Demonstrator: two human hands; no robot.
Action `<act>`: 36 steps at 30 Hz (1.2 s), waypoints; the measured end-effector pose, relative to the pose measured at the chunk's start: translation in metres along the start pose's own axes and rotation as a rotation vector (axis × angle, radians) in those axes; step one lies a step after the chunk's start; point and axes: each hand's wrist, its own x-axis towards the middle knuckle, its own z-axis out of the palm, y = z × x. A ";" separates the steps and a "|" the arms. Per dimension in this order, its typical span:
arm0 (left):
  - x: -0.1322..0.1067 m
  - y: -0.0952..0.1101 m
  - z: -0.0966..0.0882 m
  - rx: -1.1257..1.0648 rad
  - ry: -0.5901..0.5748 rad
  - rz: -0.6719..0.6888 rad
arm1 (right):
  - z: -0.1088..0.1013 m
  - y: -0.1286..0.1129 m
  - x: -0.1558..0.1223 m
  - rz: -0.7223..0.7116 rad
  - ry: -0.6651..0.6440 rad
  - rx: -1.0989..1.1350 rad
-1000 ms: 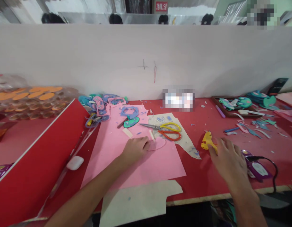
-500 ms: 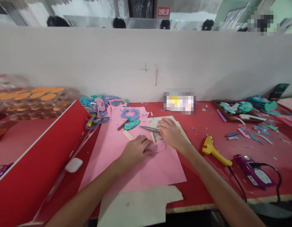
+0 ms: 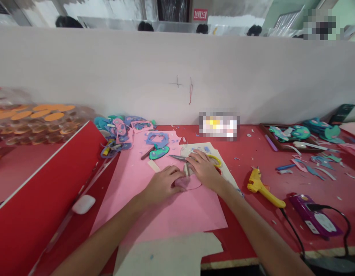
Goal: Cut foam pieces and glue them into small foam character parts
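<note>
My left hand (image 3: 161, 184) lies curled on a large pink foam sheet (image 3: 154, 203), its fingertips pressing a small pink cut-out piece (image 3: 186, 182). My right hand (image 3: 204, 170) rests palm down just right of it, fingers spread over the handles of the scissors (image 3: 180, 157), whose blades point left and whose yellow loop shows by the fingers. Whether the right hand grips the scissors I cannot tell. Both hands nearly touch over the pink piece.
A yellow glue gun (image 3: 260, 186) lies to the right, its cord running to a purple power strip (image 3: 314, 216). Foam cut-outs (image 3: 122, 130) pile up at the back left. A tray of teal shapes (image 3: 289, 133) sits back right. A white earbud case (image 3: 83, 204) lies left. A beige divider wall (image 3: 177, 69) stands behind.
My right hand left the yellow glue gun on the table, swept left across it and came down on the scissors. My left hand stayed on the pink piece.
</note>
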 end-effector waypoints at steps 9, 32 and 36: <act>0.001 -0.001 0.000 0.021 -0.022 -0.006 | -0.005 -0.008 0.007 0.024 -0.059 0.104; 0.002 -0.004 0.004 0.059 -0.017 -0.005 | -0.005 -0.013 0.012 0.028 -0.054 0.249; 0.001 -0.004 0.004 0.054 -0.006 0.005 | -0.009 -0.012 0.012 -0.028 0.006 0.311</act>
